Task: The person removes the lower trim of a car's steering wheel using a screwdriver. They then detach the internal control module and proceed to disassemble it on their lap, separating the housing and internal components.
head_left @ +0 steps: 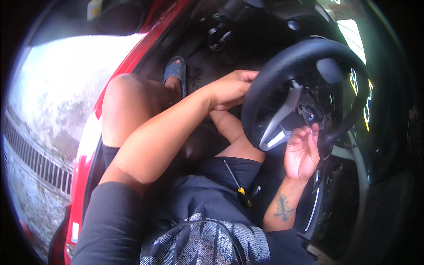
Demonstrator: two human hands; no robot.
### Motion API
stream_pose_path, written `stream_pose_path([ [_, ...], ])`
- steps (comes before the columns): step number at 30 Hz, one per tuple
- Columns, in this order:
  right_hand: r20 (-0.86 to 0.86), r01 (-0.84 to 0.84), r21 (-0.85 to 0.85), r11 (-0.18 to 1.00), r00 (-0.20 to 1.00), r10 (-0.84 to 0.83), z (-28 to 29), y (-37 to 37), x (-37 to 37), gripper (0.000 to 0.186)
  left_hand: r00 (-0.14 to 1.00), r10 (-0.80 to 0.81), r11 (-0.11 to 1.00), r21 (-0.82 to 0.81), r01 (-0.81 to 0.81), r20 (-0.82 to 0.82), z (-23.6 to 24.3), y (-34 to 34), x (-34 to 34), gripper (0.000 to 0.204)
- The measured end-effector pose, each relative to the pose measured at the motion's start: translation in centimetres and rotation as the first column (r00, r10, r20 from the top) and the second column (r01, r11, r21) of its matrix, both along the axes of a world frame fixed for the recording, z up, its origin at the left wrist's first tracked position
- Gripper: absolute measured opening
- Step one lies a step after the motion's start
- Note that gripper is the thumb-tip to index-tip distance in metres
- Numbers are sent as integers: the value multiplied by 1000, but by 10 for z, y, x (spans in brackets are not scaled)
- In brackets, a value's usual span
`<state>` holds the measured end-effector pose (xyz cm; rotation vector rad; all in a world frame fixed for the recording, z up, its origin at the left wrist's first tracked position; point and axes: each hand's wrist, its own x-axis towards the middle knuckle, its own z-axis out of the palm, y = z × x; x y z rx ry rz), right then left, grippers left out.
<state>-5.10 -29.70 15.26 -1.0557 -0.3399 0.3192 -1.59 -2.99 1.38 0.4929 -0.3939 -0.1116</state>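
A black steering wheel (pixel 270 66) with silver spoke trim (pixel 276 140) stands in front of me, and its open centre (pixel 311 112) shows bare inner parts. My left hand (pixel 232 90) reaches to the left side of the rim; its fingertips are hidden behind the wheel. Palm up, my right hand (pixel 302 154) is by the lower right of the centre, its fingers curled in toward the thumb. Whatever may be between those fingertips is too small to make out. On my lap lies a screwdriver (pixel 240 190) with a thin shaft and a yellow-and-black handle.
The red door sill (pixel 84 163) runs along my left. Outside are pale concrete ground (pixel 66 84) and a drain grate (pixel 39 163). Pedals (pixel 218 37) sit deep in the dark footwell, near my sandalled foot (pixel 176 73). The windscreen (pixel 353 39) is at the far right.
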Motion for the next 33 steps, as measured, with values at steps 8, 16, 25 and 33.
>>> stream_pose_path([
  [8,374,325,-622,712,923,-94,1,1,-49,27,987,-89,996,-40,84,-137,4,-2,0,42],
  [16,866,938,-341,66,286,410,-23,28,-39,81,990,73,994,90,-63,-120,5,-6,-1,25],
  [25,817,920,-383,86,293,497,-2,46,-7,44,987,51,999,21,-48,-155,1,-11,1,31],
  [33,848,930,-336,147,231,477,3,37,-26,43,990,21,1000,-11,-23,-143,-2,-7,-5,45],
])
